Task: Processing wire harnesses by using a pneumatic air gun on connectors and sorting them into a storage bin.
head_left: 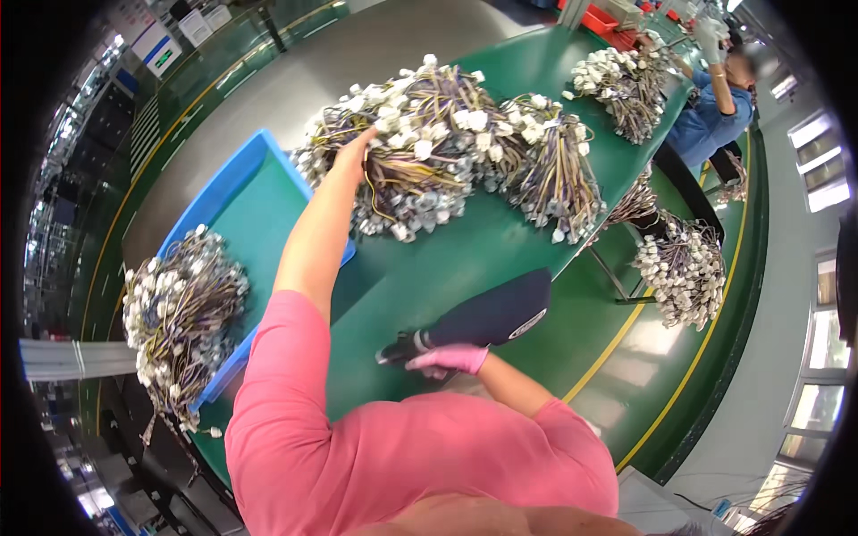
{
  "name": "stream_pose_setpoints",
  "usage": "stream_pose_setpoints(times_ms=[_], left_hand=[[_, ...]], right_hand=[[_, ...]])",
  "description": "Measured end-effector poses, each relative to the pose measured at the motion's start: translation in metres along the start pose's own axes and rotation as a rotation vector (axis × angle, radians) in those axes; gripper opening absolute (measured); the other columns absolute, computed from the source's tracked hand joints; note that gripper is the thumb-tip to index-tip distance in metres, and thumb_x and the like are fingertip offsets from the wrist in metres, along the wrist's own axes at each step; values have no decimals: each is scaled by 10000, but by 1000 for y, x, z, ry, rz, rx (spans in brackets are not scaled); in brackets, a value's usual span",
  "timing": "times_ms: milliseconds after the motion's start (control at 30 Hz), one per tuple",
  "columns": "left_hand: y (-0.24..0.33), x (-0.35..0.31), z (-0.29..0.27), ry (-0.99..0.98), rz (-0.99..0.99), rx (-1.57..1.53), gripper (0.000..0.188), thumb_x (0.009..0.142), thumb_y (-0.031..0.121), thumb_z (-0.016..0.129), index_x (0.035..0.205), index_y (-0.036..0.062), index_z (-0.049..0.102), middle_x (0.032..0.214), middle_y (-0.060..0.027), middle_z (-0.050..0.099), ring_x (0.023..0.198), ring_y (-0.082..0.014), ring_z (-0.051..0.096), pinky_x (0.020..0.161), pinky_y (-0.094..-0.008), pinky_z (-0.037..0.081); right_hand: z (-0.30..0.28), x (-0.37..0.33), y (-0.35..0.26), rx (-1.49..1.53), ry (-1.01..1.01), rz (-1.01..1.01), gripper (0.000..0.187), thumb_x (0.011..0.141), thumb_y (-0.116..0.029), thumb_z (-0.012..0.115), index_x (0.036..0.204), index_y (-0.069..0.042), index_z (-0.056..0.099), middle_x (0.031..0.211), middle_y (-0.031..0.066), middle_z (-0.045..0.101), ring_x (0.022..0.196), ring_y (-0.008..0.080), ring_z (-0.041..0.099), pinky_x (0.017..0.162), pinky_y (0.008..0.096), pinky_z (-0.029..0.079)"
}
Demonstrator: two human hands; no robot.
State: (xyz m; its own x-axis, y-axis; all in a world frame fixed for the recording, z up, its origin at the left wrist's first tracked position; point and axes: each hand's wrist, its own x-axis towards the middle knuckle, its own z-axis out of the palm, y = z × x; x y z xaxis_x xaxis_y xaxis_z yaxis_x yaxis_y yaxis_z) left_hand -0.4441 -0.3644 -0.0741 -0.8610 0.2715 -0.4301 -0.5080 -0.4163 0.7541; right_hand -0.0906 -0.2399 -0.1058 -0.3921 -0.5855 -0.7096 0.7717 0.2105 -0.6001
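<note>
My bare left hand (362, 147) reaches into a big pile of cable bundles (424, 147) with white connectors on the green table. Its fingers are mostly hidden among the wires. Close to my body, my right hand (458, 359) wears a pink glove. Its fingers are closed against the black narrow end of a flat, tapering dark navy piece (487, 313), which widens toward the table's right edge and bears a white oval mark. I cannot make out what kind of thing it is. Another cable bundle (554, 170) adjoins the pile on the right.
A blue tray (207, 192) stands at the left, with a cable bundle (183, 313) hanging over its outer side. More bundles (684, 268) hang beside the table at right. Farther back, a co-worker in blue (710, 125) stands near another bundle (626, 85) and a red bin (594, 18).
</note>
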Motion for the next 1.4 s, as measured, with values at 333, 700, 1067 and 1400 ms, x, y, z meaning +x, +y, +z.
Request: stream_pose_setpoints(times_ms=[333,700,1067,1400], left_hand=[[-20,-69,34,321,417,109,248,684,22,647,892,-94,576,812,-116,617,700,-196,602,601,-315,481],[-134,-149,17,-285,559,683,448,647,160,700,1036,19,527,1017,-171,544,919,-339,520,827,-392,413],[-86,-220,-72,-295,501,-12,503,847,405,519,1185,36,477,1124,-147,556,980,-262,560,803,-418,493],[-57,-210,-114,-65,680,501,416,849,303,549,1156,26,502,1079,-125,573,923,-226,575,781,-363,505]], right_hand=[[-18,4,9,-1,-139,-47,235,797,-342,648,754,-123,576,616,-66,496,511,23,436,478,172,369],[-19,11,14,-49,-163,-20,265,806,-346,645,872,-95,594,654,-33,525,536,39,475,495,184,399],[-25,10,43,97,-56,-97,231,759,-299,693,783,-111,562,599,-20,542,453,50,475,414,173,375],[-26,-56,13,249,152,-338,335,835,-125,576,1149,-22,519,728,-21,542,538,40,460,460,170,366]])
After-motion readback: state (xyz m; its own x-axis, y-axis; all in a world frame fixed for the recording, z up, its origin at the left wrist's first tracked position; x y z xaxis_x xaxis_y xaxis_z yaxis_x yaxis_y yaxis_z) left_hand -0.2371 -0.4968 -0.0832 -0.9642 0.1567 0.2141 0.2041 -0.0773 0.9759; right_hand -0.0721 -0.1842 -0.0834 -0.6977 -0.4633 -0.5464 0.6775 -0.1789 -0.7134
